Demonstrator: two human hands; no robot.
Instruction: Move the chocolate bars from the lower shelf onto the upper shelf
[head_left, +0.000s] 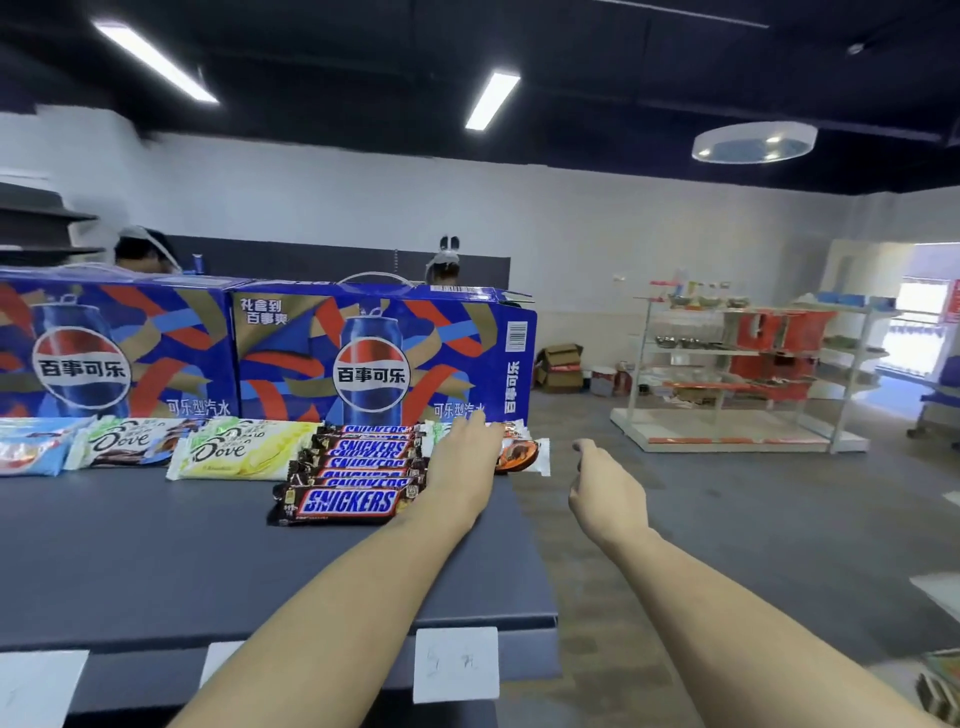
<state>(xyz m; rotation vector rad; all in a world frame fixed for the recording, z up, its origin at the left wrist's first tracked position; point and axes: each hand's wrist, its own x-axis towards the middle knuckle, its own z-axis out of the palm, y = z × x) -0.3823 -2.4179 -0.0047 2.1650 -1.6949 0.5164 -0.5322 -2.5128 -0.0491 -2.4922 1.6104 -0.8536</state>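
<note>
A stack of several Snickers bars (353, 467) lies on the dark upper shelf (156, 561), in front of the Pepsi boxes. Left of it sit a yellow Dove bar (244, 449), a brown Dove bar (124, 441) and a light blue bar (31, 447). My left hand (462, 467) reaches over the shelf's right end with fingers stretched flat onto a white and orange chocolate bar (524, 454) beside the Snickers stack. My right hand (602, 493) hovers off the shelf's right edge, fingers loosely curled and holding nothing. The lower shelf is out of sight.
Two large blue Pepsi boxes (384, 358) stand along the back of the shelf. White price tags (456, 665) hang on its front edge. A white shelving unit (748, 374) stands across the grey floor at right. Two people are behind the boxes.
</note>
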